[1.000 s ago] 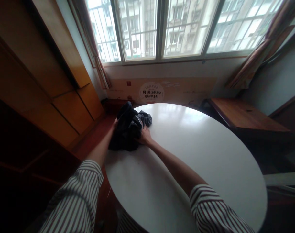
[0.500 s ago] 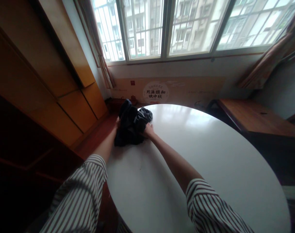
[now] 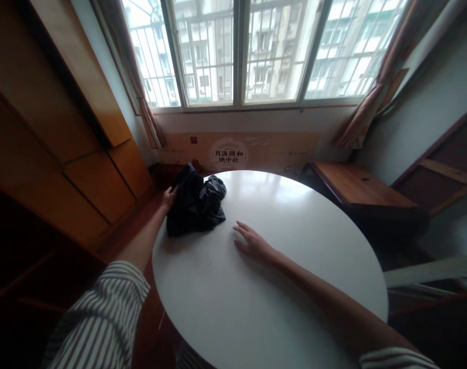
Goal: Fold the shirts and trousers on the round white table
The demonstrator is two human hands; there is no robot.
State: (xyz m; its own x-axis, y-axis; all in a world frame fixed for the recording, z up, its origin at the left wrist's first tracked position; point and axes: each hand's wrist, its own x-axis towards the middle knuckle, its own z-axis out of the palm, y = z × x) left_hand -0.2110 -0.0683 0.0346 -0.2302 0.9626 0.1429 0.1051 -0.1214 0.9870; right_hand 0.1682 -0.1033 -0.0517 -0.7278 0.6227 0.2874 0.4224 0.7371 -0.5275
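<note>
A crumpled heap of dark clothing (image 3: 193,205) lies at the far left of the round white table (image 3: 264,307). On its right side sits a bunched, shinier grey-black part (image 3: 213,192). My left hand (image 3: 169,198) grips the left edge of the heap, its fingertips partly hidden by the dark cloth. Apart from the heap, to its right and nearer to me, my right hand (image 3: 252,242) is over the white tabletop with its fingers stretched out and nothing in them.
Wooden cabinets (image 3: 99,179) stand along the left. A brown wooden desk (image 3: 360,187) is beyond the table on the right, with a leaning framed panel (image 3: 444,164) beside it. Barred windows (image 3: 237,56) and tied curtains (image 3: 151,123) line the far wall.
My right hand has let go of the clothing and drawn back toward me, opening its fingers. My left hand stays at the heap's left edge. The view has shifted to the right.
</note>
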